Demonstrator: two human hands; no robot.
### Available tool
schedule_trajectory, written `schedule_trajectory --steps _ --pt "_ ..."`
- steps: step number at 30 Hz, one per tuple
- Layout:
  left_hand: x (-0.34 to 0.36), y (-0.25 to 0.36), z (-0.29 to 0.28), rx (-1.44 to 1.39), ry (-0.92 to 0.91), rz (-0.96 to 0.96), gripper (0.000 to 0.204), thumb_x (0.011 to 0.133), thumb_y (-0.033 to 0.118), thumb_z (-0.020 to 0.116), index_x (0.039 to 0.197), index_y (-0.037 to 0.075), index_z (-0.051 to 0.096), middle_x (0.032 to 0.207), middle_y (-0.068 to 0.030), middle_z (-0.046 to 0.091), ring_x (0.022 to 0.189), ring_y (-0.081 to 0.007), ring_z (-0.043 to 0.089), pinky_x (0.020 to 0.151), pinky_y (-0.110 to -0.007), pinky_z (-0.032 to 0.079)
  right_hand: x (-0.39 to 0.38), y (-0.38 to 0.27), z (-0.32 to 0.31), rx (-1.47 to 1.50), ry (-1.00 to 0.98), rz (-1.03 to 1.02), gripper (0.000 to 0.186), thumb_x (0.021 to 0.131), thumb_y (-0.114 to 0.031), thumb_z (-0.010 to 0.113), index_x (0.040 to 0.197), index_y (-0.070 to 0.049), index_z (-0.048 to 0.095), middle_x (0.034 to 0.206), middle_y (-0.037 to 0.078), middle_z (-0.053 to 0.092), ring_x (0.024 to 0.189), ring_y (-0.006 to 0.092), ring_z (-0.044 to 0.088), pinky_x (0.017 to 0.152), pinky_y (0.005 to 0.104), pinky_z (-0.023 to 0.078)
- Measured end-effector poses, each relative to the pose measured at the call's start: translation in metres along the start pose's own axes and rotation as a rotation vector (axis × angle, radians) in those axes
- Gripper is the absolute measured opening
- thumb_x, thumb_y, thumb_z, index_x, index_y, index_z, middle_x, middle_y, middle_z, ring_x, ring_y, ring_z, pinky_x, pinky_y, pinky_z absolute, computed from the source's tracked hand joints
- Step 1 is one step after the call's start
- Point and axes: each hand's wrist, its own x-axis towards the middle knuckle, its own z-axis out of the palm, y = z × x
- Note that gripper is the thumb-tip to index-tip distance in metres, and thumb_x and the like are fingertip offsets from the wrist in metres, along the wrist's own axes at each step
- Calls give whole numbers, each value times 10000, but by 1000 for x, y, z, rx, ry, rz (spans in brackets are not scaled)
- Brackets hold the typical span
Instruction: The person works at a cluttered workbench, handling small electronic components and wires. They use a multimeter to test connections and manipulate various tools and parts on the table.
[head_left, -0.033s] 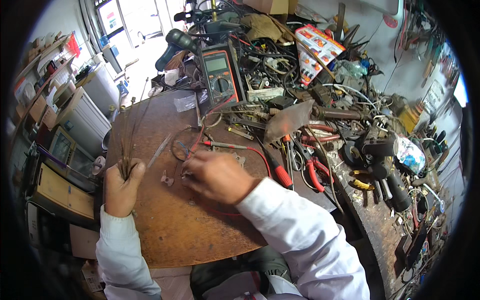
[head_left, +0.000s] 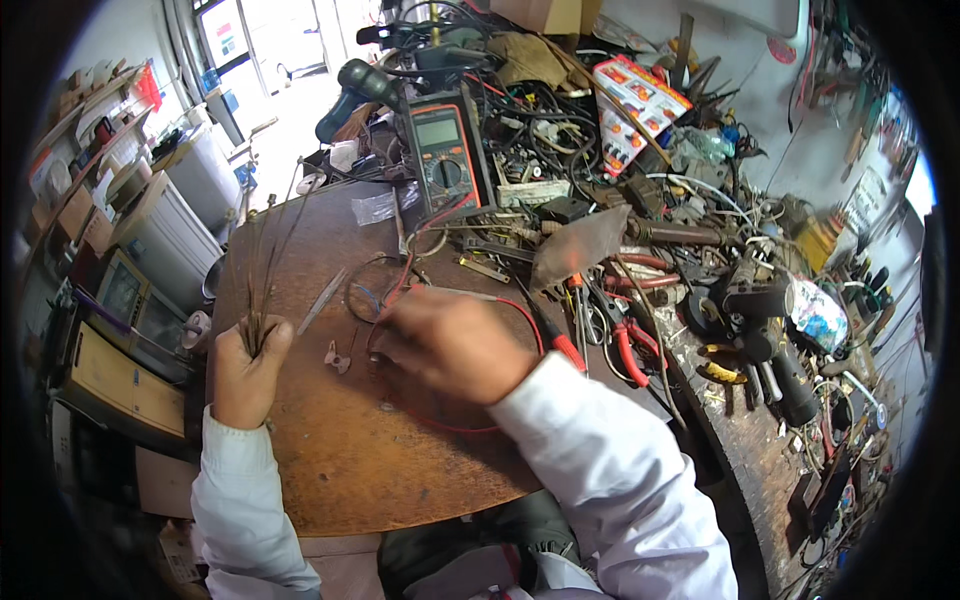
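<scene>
My left hand (head_left: pixel 250 375) is closed round a bundle of thin, dark, rod-like strands (head_left: pixel 262 275) at the table's left edge, and they fan upward from the fist. Over the middle of the table, my right hand (head_left: pixel 455 345) is blurred by motion; its fingers look bent, and anything between them cannot be made out. A small metal piece (head_left: pixel 336 357) lies just left of it. Beyond the fingers is a loop of thin wire (head_left: pixel 362 290). A red test lead (head_left: pixel 445 427) runs beneath the right hand.
A multimeter (head_left: pixel 440 150) leans at the back of the wooden table (head_left: pixel 400 490). Red-handled pliers (head_left: pixel 632 350) and a red-and-black probe (head_left: pixel 568 350) lie at the right. Cables, tools and scrap pile up along the wall. A thin pointed tool (head_left: pixel 322 300) lies between my hands.
My right hand has shifted slightly right and is now more blurred. My left hand still grips the bundle. The whole view has shifted slightly.
</scene>
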Motion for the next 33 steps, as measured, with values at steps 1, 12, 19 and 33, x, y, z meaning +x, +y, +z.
schedule_trajectory --steps 1,12,19,33 --pt "0 -8 -3 -2 20 -14 290 945 241 654 830 -25 633 674 55 475 637 -60 418 572 -264 350 3 8 -21 -90 31 5 238 739 -69 687 971 -32 648 881 171 634 836 366 629 734 434 514" --pt "-1 -8 -7 -184 51 -48 278 920 247 689 849 -20 664 699 40 552 670 -64 476 602 -267 393 -25 62 -193 -662 -539 290 585 657 49 658 1229 -64 619 1360 181 503 1286 371 452 1059 436 399" --pt "-3 -5 -17 -214 41 -72 269 915 235 693 838 -22 662 693 40 545 653 -60 464 586 -273 390 -31 51 -191 -914 -659 268 539 765 -148 749 1280 -100 597 1412 183 464 1328 369 414 1085 455 381" --pt "-2 -8 -15 -271 42 -95 280 927 257 689 868 -16 666 699 47 536 663 -57 452 587 -262 379 91 77 -148 -592 -216 218 186 828 -143 656 953 -13 701 865 240 656 849 430 630 737 474 494"
